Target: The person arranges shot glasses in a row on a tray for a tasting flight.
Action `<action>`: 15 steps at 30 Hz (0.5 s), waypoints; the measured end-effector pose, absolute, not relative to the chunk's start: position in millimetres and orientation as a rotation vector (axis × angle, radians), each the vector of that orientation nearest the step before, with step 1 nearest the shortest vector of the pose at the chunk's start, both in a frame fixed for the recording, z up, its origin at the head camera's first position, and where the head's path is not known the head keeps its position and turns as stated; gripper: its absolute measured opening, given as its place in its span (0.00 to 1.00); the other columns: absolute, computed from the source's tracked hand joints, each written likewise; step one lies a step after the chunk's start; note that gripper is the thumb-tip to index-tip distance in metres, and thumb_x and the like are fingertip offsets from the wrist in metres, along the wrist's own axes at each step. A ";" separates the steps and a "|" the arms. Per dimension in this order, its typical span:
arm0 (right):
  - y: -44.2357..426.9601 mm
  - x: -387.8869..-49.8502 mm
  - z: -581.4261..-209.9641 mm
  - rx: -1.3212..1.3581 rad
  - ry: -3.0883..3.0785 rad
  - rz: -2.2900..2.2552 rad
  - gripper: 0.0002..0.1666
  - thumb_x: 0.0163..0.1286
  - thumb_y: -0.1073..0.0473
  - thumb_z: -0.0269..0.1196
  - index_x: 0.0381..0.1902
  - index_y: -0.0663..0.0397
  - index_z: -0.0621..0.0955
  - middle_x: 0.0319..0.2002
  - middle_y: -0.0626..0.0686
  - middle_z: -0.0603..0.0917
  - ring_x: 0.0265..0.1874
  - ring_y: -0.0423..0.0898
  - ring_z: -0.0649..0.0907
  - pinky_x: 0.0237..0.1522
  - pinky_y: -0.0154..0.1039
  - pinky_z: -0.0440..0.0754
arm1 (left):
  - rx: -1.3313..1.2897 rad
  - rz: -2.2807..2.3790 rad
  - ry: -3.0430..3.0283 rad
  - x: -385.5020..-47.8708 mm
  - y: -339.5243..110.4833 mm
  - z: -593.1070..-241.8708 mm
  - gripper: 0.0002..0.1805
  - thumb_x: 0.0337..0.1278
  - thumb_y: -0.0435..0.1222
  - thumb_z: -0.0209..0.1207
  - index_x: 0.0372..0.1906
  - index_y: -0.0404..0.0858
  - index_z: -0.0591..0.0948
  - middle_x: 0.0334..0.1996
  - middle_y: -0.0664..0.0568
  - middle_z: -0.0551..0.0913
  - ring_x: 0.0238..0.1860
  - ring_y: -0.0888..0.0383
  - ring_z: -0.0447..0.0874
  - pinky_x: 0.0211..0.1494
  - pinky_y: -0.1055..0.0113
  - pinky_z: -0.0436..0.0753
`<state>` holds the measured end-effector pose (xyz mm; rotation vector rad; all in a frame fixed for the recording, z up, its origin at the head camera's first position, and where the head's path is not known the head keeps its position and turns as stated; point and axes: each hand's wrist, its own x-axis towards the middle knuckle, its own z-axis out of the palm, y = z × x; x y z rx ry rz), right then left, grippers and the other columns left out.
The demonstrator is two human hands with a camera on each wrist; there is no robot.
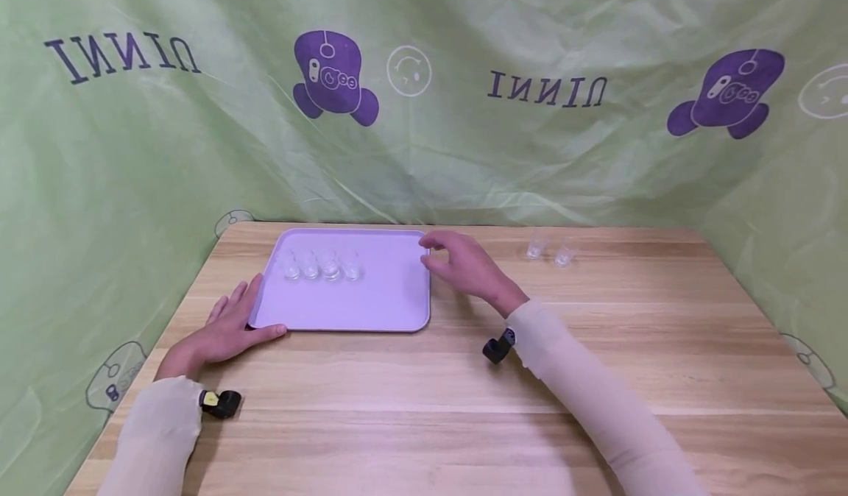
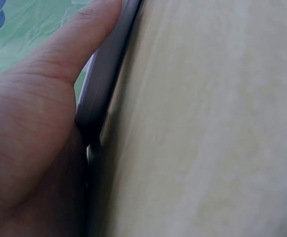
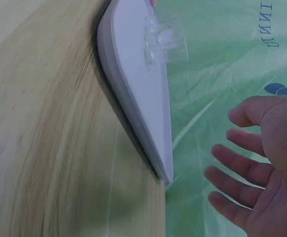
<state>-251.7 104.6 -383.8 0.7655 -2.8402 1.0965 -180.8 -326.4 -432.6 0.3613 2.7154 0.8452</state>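
Note:
A lilac tray (image 1: 391, 293) lies on the wooden table. Several small clear glasses (image 1: 331, 266) stand in a row in its left half. My left hand (image 1: 228, 332) rests at the tray's near left corner, thumb along the front rim and straight fingers beside the left edge. In the left wrist view the thumb (image 2: 79, 37) touches the tray's rim. Over the tray's right edge hovers my right hand (image 1: 467, 264), its fingers loosely bent and apart. The right wrist view shows nothing held in that hand (image 3: 276, 168); the tray (image 3: 138, 98) and clustered glasses are beyond it.
Two more small clear glasses, one (image 1: 535, 247) slightly left of the other (image 1: 563, 254), stand on the table (image 1: 411, 415) to the right, near its back edge. A green printed curtain (image 1: 464, 157) hangs behind the table and along both sides.

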 end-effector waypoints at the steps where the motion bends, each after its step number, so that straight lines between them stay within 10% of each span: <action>1: 108.9 -249.7 -383.3 0.761 -2.832 1.085 0.21 0.76 0.56 0.63 0.62 0.59 0.82 0.60 0.53 0.83 0.62 0.52 0.79 0.66 0.49 0.74 | 0.363 0.847 2.716 -181.1 -326.9 -433.5 0.64 0.66 0.57 0.63 0.81 0.31 0.31 0.79 0.27 0.36 0.78 0.31 0.24 0.74 0.34 0.27; 15: 174.4 -229.5 -383.2 0.726 -2.798 0.973 0.18 0.74 0.57 0.65 0.59 0.55 0.82 0.72 0.62 0.69 0.71 0.61 0.68 0.69 0.60 0.68 | 0.366 0.862 2.722 -180.0 -328.9 -435.1 0.64 0.66 0.58 0.63 0.81 0.31 0.31 0.80 0.28 0.34 0.79 0.32 0.23 0.74 0.36 0.24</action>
